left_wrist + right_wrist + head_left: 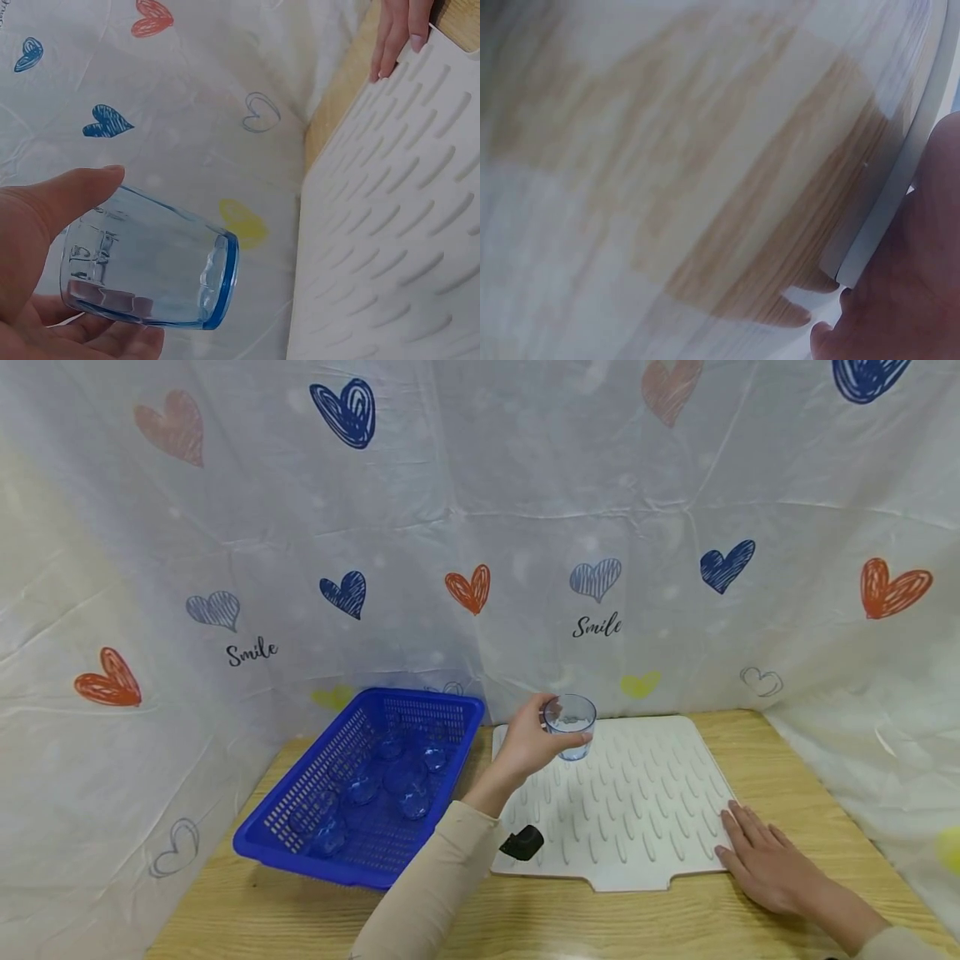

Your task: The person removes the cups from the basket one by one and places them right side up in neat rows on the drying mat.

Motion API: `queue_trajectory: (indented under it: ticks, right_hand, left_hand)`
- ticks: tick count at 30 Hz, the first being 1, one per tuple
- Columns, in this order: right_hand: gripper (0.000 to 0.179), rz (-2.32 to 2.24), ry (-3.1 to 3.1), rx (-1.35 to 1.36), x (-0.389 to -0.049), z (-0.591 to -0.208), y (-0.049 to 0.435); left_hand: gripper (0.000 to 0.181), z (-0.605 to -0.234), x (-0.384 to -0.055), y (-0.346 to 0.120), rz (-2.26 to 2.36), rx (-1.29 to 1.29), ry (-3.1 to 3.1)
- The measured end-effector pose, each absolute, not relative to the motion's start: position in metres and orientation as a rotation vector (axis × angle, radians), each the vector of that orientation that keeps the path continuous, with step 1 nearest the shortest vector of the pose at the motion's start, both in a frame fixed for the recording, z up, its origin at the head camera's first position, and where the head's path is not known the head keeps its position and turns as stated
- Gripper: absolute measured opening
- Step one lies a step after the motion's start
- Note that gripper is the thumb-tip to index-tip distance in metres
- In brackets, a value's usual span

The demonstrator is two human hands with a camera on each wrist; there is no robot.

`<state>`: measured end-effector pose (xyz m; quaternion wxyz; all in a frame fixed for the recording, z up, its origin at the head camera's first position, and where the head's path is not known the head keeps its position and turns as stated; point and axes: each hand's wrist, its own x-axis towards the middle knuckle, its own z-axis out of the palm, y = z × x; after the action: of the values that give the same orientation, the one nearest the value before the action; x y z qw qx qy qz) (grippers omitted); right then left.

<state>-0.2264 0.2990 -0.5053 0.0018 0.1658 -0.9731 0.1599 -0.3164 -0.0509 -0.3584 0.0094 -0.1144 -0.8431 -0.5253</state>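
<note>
My left hand (525,742) holds a clear, bluish drinking glass (572,727) upright above the back part of a white ridged draining board (622,810). In the left wrist view, the thumb lies along one side of the glass (161,255) and the fingers curl round the other; its thick blue base is apart from the board. At the board's right edge, my right hand (768,860) rests with its fingers extended, fingertips touching the rim. The right wrist view catches part of that hand (907,277) beside the board's edge (889,206).
A blue plastic basket (300,862) with slotted sides stands left of the board and contains several similar glasses (412,797). Both sit on a wooden table (300,918). A white curtain (525,543) printed with hearts hangs behind and along the sides.
</note>
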Motion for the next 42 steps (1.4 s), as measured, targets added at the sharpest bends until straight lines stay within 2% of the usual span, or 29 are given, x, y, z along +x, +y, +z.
queue_trajectory:
  ticks: [26, 42]
  right_hand:
    - [0.065, 0.543, -2.942, 0.551, -0.23, -0.526, 0.303]
    - [0.065, 0.457, -2.986, 0.516, -0.227, -0.512, 0.3]
  left_hand:
    - [0.079, -0.393, -0.342, -0.012, -1.806, -0.354, -2.489]
    - [0.077, -0.402, -0.356, 0.01, -1.871, -0.308, -2.493]
